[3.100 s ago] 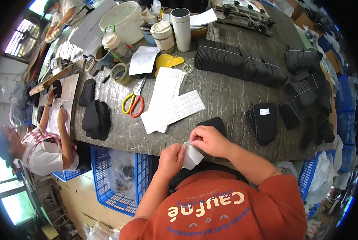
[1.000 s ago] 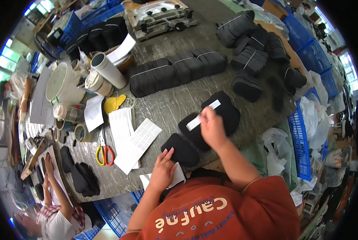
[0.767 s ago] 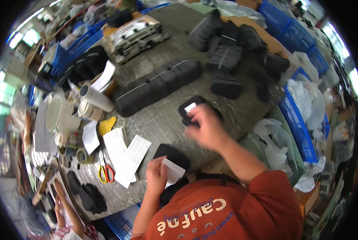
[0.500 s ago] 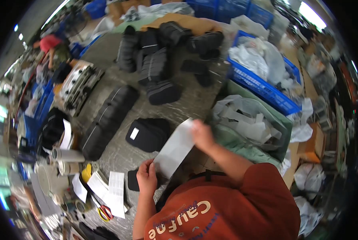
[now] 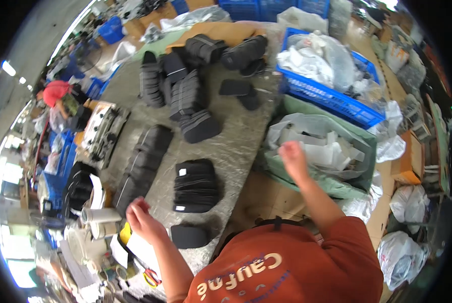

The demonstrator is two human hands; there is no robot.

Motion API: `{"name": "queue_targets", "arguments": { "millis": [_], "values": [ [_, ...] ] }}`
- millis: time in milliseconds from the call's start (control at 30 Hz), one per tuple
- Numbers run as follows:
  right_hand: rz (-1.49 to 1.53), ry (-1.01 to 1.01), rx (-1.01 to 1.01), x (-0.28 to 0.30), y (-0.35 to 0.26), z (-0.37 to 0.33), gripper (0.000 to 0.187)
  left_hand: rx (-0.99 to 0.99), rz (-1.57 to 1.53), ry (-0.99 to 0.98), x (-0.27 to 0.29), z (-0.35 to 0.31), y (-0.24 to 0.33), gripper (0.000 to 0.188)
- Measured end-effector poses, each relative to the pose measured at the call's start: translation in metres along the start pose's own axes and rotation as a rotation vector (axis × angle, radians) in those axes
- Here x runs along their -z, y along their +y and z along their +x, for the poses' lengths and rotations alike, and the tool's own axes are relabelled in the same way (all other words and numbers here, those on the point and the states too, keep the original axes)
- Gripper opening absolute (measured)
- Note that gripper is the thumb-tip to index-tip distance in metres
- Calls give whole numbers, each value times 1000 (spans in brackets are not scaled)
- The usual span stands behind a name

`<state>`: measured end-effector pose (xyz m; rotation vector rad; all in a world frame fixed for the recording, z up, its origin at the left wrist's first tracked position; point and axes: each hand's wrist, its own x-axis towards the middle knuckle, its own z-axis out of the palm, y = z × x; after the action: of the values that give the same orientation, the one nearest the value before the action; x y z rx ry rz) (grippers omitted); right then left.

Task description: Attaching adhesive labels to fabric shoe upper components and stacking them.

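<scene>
Over the near left edge of the green-lined bin (image 5: 317, 184) is my right hand (image 5: 294, 157), fingers loosely extended and nothing visible in them. White paper pieces (image 5: 332, 154) lie in the clear plastic bag (image 5: 286, 126) inside that bin. My left hand (image 5: 146, 222) hovers on the left side of the table, near the papers, its fingers slightly bent and apart with nothing seen between them. To its right stands a stack of black fabric pieces (image 5: 195, 184) with two small white labels. Nearer to me sits a smaller black fabric pile (image 5: 189, 236).
A long row of black fabric pieces (image 5: 145, 156) lies left, with dark bundles (image 5: 188, 96) farther back. Scissors (image 5: 151, 278), white papers (image 5: 142, 250) and rolls (image 5: 100, 215) crowd the near left. A blue crate (image 5: 327, 98) of plastic bags stands right. A person (image 5: 59, 95) works far left.
The white paper strip has left my hands. My right hand has moved right to the bin, my left hand left toward the papers. The black stack now shows its layered side; my view has shifted.
</scene>
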<state>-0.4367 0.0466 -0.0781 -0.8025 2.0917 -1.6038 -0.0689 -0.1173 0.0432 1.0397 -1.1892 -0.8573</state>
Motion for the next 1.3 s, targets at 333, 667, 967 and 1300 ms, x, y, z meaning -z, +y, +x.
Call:
{"name": "queue_targets", "arguments": {
  "millis": [333, 667, 967, 1300],
  "values": [
    [772, -1553, -729, -185, -180, -178, 39, -673, -402, 368, 4, 59, 118, 25],
    [604, -1551, -1187, -215, -182, -204, 37, -941, -51, 376, 42, 66, 97, 21],
    [-416, -986, 656, -197, -169, -162, 76, -211, 305, 81, 69, 10, 27, 16],
    [-893, -618, 630, -192, -105, -98, 106, -357, 474, -1030, 68, -109, -52, 16]
  ]
}}
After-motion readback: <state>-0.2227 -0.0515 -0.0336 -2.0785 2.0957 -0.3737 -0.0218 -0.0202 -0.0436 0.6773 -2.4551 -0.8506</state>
